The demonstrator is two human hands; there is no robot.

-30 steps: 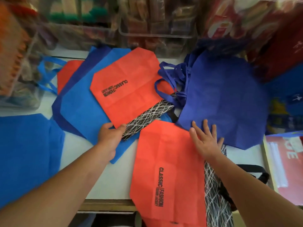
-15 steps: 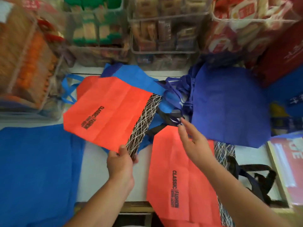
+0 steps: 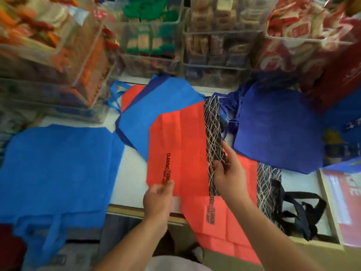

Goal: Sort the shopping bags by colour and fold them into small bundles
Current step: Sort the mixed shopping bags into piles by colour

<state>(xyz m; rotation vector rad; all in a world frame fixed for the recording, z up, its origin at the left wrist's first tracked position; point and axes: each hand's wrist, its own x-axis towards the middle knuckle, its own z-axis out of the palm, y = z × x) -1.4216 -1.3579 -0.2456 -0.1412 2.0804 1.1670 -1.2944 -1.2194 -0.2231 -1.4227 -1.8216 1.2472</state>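
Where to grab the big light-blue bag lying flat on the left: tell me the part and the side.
Take the light-blue bag by its handle end, which seems to hang over the table's near edge. Come from the near side and pinch there; the rest lies flat, with little free edge to get under.

White counter top (image 3: 134,173), pale wooden front edge (image 3: 125,209). Row of clear plastic bins along back of counter, all blurred. Left bin (image 3: 64,61) packed with orange packets. Next bin (image 3: 150,42) holds green-topped packs. Third bin (image 3: 220,49) holds brown and dark packs. Right bin (image 3: 304,34) full of red-and-white wrappers. Dark red carton (image 3: 343,79) at far right. Red-and-white printed sheet (image 3: 349,204) lies flat at right edge, lettering cut off. Space below counter edge (image 3: 119,225) dim, grey, detail unclear. Light soft and even across counter.
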